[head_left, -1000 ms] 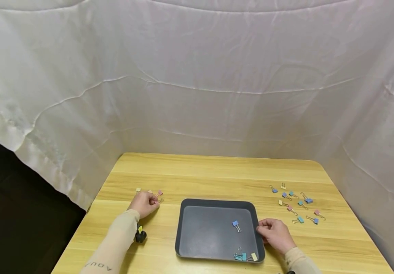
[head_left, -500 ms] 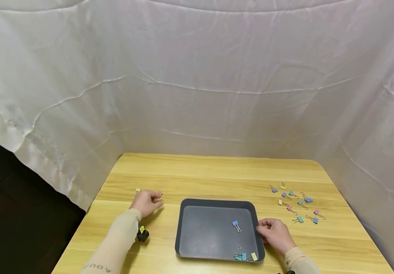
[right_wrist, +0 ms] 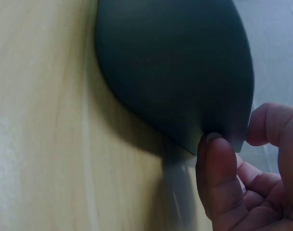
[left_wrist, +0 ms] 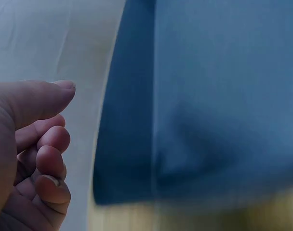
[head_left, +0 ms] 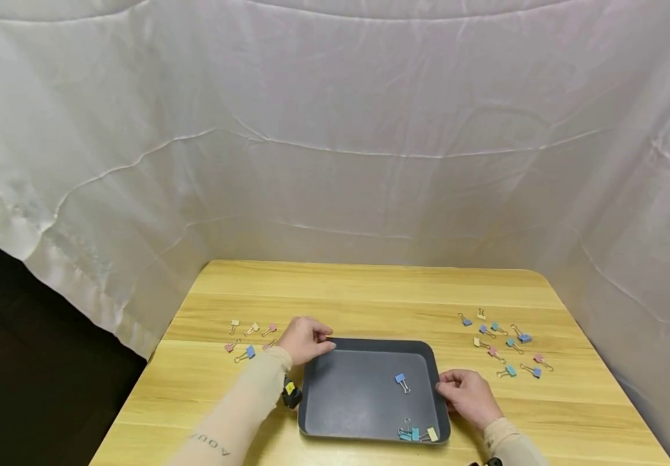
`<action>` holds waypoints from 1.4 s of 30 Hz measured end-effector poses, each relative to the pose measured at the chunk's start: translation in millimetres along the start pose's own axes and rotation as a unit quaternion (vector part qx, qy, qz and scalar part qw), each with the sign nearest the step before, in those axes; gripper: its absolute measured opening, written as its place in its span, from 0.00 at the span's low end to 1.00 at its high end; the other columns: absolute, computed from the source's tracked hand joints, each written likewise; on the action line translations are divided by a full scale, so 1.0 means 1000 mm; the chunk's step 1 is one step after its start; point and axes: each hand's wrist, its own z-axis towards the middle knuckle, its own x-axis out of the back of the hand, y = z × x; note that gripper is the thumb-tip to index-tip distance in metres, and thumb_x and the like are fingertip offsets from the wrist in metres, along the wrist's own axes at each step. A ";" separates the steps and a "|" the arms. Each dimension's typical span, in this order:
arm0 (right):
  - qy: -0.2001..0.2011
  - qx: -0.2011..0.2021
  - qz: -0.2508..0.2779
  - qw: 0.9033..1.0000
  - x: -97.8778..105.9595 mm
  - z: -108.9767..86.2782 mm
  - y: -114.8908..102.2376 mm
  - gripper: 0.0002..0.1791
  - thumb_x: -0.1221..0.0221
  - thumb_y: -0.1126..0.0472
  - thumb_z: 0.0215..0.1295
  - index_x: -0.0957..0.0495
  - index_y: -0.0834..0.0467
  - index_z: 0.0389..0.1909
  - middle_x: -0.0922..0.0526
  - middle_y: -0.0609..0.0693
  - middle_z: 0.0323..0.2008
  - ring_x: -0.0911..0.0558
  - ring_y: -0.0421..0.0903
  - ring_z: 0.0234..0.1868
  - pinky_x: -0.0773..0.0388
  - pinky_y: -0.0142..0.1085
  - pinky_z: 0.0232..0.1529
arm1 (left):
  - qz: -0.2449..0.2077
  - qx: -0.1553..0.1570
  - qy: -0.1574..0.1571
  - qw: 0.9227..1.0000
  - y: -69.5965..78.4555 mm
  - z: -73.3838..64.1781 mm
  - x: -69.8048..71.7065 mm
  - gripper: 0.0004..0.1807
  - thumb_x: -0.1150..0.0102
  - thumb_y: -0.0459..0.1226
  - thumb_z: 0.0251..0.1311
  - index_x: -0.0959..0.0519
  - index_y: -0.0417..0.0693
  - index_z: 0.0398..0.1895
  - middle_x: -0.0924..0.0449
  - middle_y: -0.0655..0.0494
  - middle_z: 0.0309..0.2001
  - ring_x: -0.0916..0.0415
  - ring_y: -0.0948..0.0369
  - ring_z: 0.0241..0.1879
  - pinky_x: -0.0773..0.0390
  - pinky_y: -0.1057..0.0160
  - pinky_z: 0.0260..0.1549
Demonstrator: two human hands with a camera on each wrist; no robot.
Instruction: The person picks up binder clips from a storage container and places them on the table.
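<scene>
My left hand hovers over the back left corner of a dark grey tray. In the left wrist view, its fingers are loosely curled below the thumb, and nothing shows between them. My right hand holds the tray's right wall, pinched between thumb and fingers, as the right wrist view shows. Inside the tray lies a blue binder clip. Teal binder clips and a yellow binder clip cluster in its front right corner.
Left of the tray lie several binder clips on the wooden table, among them a blue binder clip and a pink binder clip. More coloured binder clips, including a teal one, lie scattered to the right. White cloth hangs behind.
My left hand has moved right, from the left group of binder clips to the tray's back left corner, uncovering clips there. My right hand stays on the tray wall.
</scene>
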 end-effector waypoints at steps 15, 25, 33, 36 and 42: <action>0.002 -0.010 0.013 1.000 0.000 0.000 0.001 0.10 0.38 0.70 0.53 0.19 0.70 0.37 0.18 0.53 0.26 0.19 0.47 0.25 0.19 0.38 0.25 | 0.026 -0.033 -0.097 0.994 0.040 0.032 -0.076 0.12 0.28 0.37 0.51 0.14 0.44 0.39 0.24 0.68 0.25 0.31 0.73 0.24 0.28 0.75 0.27; 0.004 -0.012 0.012 1.000 0.000 -0.001 0.000 0.10 0.38 0.69 0.53 0.19 0.69 0.37 0.18 0.52 0.26 0.19 0.47 0.25 0.19 0.38 0.24 | 0.089 -0.074 -0.144 0.983 0.048 0.042 -0.113 0.13 0.26 0.41 0.49 0.13 0.50 0.39 0.24 0.66 0.28 0.32 0.74 0.28 0.30 0.77 0.30; 0.004 -0.012 0.014 1.000 -0.001 0.001 0.000 0.11 0.38 0.70 0.52 0.19 0.69 0.37 0.18 0.52 0.26 0.19 0.46 0.25 0.19 0.37 0.24 | 0.090 -0.093 -0.175 0.976 0.056 0.044 -0.123 0.17 0.26 0.41 0.48 0.14 0.49 0.43 0.24 0.66 0.29 0.32 0.76 0.28 0.31 0.79 0.28; 0.004 -0.010 0.007 1.000 -0.001 0.001 0.001 0.10 0.38 0.69 0.52 0.19 0.69 0.37 0.18 0.52 0.26 0.19 0.46 0.24 0.19 0.37 0.24 | 0.096 -0.106 -0.184 0.972 0.060 0.044 -0.125 0.16 0.27 0.40 0.50 0.14 0.49 0.44 0.23 0.66 0.30 0.32 0.77 0.27 0.32 0.80 0.28; 0.000 -0.012 0.005 1.000 0.000 0.001 0.001 0.10 0.38 0.69 0.53 0.19 0.68 0.37 0.18 0.52 0.26 0.20 0.46 0.24 0.19 0.37 0.24 | 0.103 -0.107 -0.196 0.969 0.066 0.043 -0.127 0.14 0.29 0.38 0.52 0.14 0.48 0.43 0.23 0.67 0.27 0.32 0.77 0.25 0.32 0.80 0.27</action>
